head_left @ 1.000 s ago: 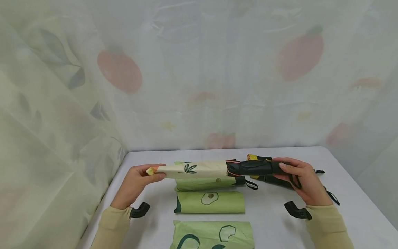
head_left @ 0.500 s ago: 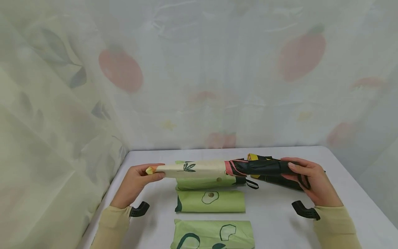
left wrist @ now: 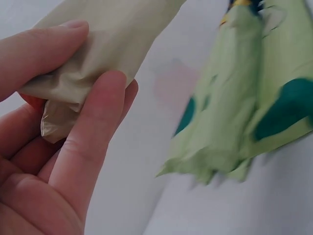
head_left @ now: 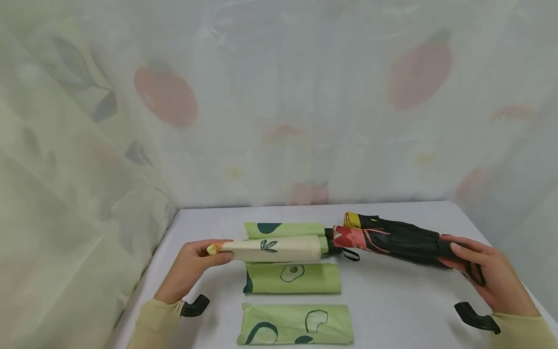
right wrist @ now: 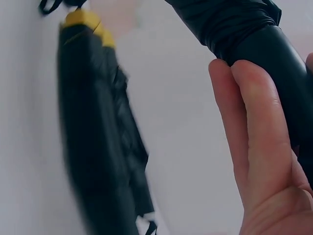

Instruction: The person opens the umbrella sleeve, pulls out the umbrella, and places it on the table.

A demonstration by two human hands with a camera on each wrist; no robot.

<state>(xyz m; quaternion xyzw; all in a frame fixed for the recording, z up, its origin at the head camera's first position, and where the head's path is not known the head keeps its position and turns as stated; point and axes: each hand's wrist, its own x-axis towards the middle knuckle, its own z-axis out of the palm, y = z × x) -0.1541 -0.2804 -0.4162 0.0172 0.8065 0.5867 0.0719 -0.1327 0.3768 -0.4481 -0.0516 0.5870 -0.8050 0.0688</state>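
Note:
In the head view my left hand point(head_left: 192, 264) pinches the closed left end of a cream umbrella sleeve point(head_left: 287, 249) printed with a dark leaf. The sleeve's green-edged mouth faces right. My right hand point(head_left: 490, 269) grips the black handle end of a folded umbrella point(head_left: 401, 246), black with a red and pink tip. That tip lies just right of the sleeve's mouth, apart from it. The left wrist view shows thumb and fingers on the gathered cream cloth point(left wrist: 110, 34). Fingers lie along the smooth black handle point(right wrist: 276, 63) in the right wrist view.
Green avocado-print sleeves lie on the white table point(head_left: 392, 310): one at the back point(head_left: 287, 229), one in the middle point(head_left: 301, 282), one in front point(head_left: 296, 325). A black handle with a strap point(head_left: 350, 254) shows near the back one. Another black umbrella with yellow trim point(head_left: 353, 220) lies behind.
My right hand has moved right and down, drawing the umbrella out of the cream sleeve. The left hand keeps its pinch and has sunk slightly with the sleeve.

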